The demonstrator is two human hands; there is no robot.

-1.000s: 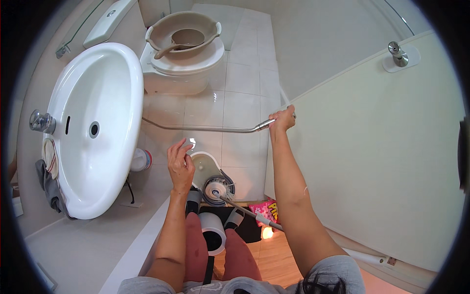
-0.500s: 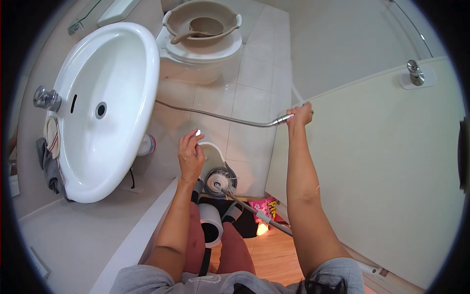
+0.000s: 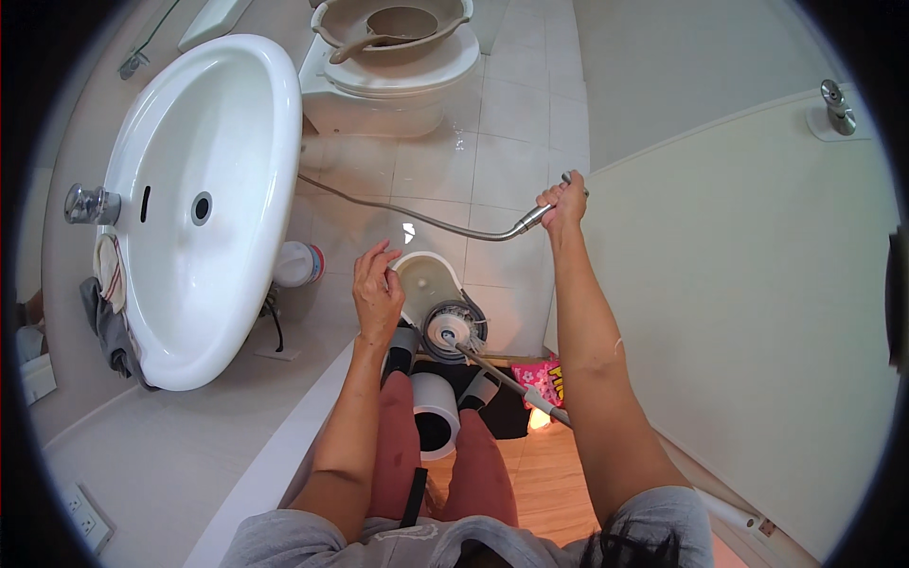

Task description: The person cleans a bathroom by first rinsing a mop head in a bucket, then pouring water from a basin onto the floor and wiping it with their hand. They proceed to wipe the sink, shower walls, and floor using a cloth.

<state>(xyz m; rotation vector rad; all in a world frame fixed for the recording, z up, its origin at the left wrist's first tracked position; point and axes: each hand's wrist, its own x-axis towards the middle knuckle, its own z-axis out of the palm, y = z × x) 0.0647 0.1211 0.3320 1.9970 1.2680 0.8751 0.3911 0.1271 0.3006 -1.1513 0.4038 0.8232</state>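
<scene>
My right hand [image 3: 565, 201] is wrapped round a metal spray handle [image 3: 535, 220] at the end of a flexible metal hose [image 3: 417, 218], which runs left beneath the sink. My left hand [image 3: 377, 292] hovers at the left rim of a mop bucket [image 3: 428, 256], fingers loosely bent and apart, with nothing visible in it. Pale water or a pale bottom shows in the bucket's far part. In its near part sits a round mop head [image 3: 453, 331] with white strands. The grey mop pole [image 3: 502, 377] slants from it toward the lower right, passing behind my right forearm.
A white sink [image 3: 251, 237] fills the left side. Beyond is a toilet [image 3: 398, 85] with a brown basin [image 3: 331, 24] and dipper [image 3: 402, 26] on its lid. A white bottle [image 3: 298, 264] stands under the sink. The door [image 3: 729, 284] stands at right; a pink packet [image 3: 536, 381] lies near the threshold.
My view has shifted, so more of the bucket shows. My right hand has moved slightly left with the sprayer, its tip now visible above the fist. My left hand stays near the bucket.
</scene>
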